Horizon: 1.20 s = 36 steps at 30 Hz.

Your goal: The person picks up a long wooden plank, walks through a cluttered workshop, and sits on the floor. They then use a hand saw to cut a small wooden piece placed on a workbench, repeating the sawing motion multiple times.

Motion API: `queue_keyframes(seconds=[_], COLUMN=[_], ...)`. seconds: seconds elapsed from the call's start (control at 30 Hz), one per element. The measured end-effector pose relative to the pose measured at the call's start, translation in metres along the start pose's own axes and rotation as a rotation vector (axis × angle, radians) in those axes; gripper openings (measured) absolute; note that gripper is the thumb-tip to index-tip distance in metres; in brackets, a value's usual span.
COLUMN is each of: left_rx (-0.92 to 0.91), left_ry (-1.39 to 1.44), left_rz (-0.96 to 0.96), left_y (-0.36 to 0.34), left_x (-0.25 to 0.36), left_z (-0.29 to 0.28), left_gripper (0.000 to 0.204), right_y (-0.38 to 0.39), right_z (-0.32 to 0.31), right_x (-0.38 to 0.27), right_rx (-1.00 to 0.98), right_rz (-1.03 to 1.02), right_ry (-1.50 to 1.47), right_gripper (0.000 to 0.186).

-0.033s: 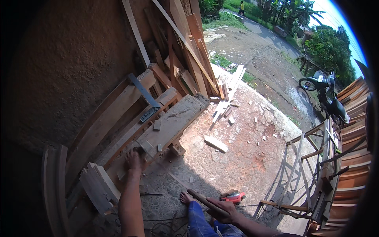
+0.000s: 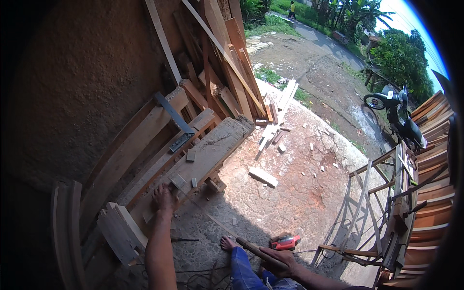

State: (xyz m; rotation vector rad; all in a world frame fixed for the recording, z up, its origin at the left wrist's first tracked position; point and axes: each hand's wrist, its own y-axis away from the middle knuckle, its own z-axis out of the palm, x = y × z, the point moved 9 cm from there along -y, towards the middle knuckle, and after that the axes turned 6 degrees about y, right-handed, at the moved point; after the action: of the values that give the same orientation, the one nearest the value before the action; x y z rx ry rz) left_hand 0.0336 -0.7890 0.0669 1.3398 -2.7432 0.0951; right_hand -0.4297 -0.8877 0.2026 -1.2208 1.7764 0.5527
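Note:
My left hand (image 2: 164,197) lies on the near end of a thick plank (image 2: 217,143), its fingers spread over the wood. My right hand (image 2: 280,259) is wrapped round the wooden bar (image 2: 253,249) of a saw, low in front of my lap. From that bar a long thin saw blade (image 2: 212,218) runs forward and left to the plank's edge, close to my left hand. Whether the teeth are in the wood is too blurred to tell. Two small offcuts (image 2: 191,154) rest on the plank, and a blue-grey try square (image 2: 175,116) lies across the boards behind it.
Tall boards (image 2: 232,63) lean on the wall. Stacked cut pieces (image 2: 121,232) stand beside my left forearm. A red power tool (image 2: 285,241) sits on the floor near my right hand, with cords (image 2: 208,275) by my feet. Wooden frames (image 2: 382,208) and a motorbike (image 2: 398,113) are at right.
My right hand and the saw's bar have shifted slightly right and back toward me, drawing the blade with them. My left hand stays on the plank. The view has shifted a little.

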Motion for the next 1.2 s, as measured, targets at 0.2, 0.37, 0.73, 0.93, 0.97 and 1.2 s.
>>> queue_keyframes(seconds=[0.2, 0.37, 0.73, 0.93, 0.97, 1.2], left_rx=[0.075, -0.193, -0.077, -0.337, -0.424, -0.504], left_ry=[-0.004, 0.003, 0.258, 0.459, 0.546, 0.772], left_rz=[0.136, -0.035, -0.353, 0.017, 0.035, 0.081], left_y=[-0.015, -0.020, -0.043, -0.047, -0.049, -0.057], left_x=[0.018, 0.009, 0.010, 0.171, 0.189, 0.147], left_z=[0.014, 0.000, -0.025, 0.006, 0.025, 0.030], left_gripper=[0.047, 0.052, 0.056, 0.061, 0.064, 0.086], right_y=[-0.101, -0.137, -0.076, -0.069, -0.069, -0.043], right_z=[0.037, 0.051, -0.057, -0.053, -0.051, -0.060], right_x=[0.013, -0.015, -0.099, -0.094, -0.083, -0.041], right_rx=[0.084, 0.077, 0.404, 0.547, 0.543, 0.545], right_rz=[0.020, -0.050, -0.315, -0.299, -0.258, -0.136], right_ry=[-0.085, -0.181, -0.037, 0.202, 0.128, 0.195], right_gripper=[0.058, 0.060, 0.057, 0.061, 0.061, 0.060])
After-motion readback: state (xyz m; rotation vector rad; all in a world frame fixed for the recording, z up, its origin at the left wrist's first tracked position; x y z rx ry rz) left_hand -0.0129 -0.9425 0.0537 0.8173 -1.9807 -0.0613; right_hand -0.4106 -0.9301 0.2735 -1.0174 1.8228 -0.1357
